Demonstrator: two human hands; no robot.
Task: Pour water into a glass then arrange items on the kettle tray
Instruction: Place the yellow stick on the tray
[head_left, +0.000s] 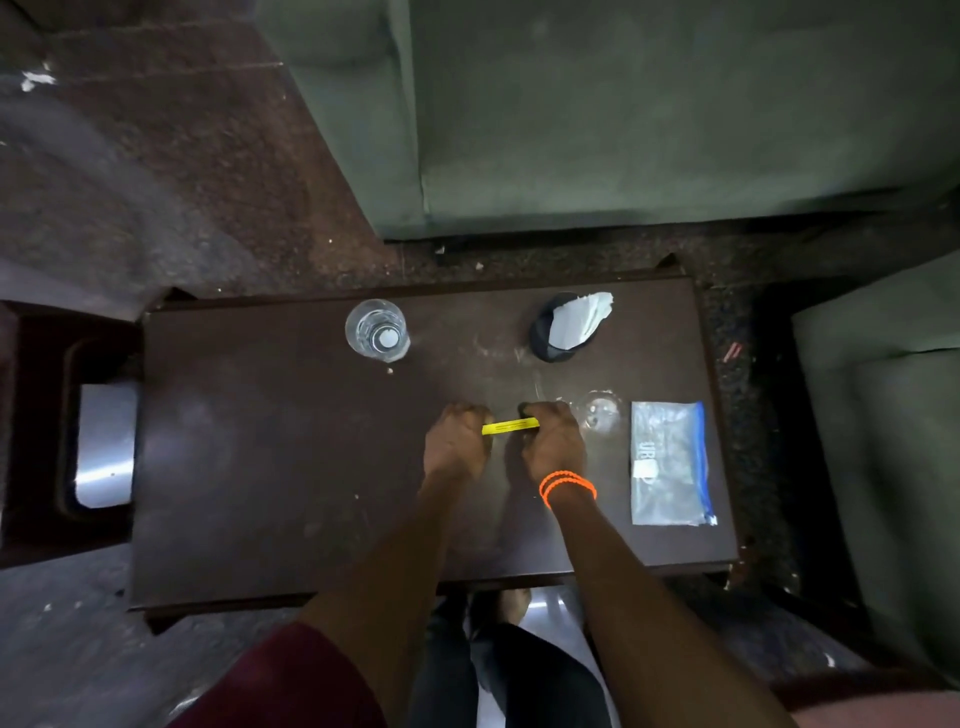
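Knees and lap: dark trousers and a maroon sleeve right at the bottom, closest to the lens, tucked against the near edge of the table (260, 493).
Hands: left hand (456, 441) and right hand (553, 441) sit side by side mid-table, each with curled fingers pinching one end of the yellow sachet (510, 428). Orange bracelets (567, 486) ring the right wrist.
Sachet axis: long side runs left-right, stretched between the two hands, so neither hand is nearer. Looks to me like it's about to get torn open.
Glass: the glass (376, 330) with water in it stands further back and to the left, well apart from the hands; left hand is the closer one.
Around: a clear upturned glass (600, 410) just beside the right hand, a zip bag (670, 462) further right, a dark cup with paper (563, 327) at the back right.
In the way: nothing sits between hands and glass.
Kettle tray: can't tell where it is.
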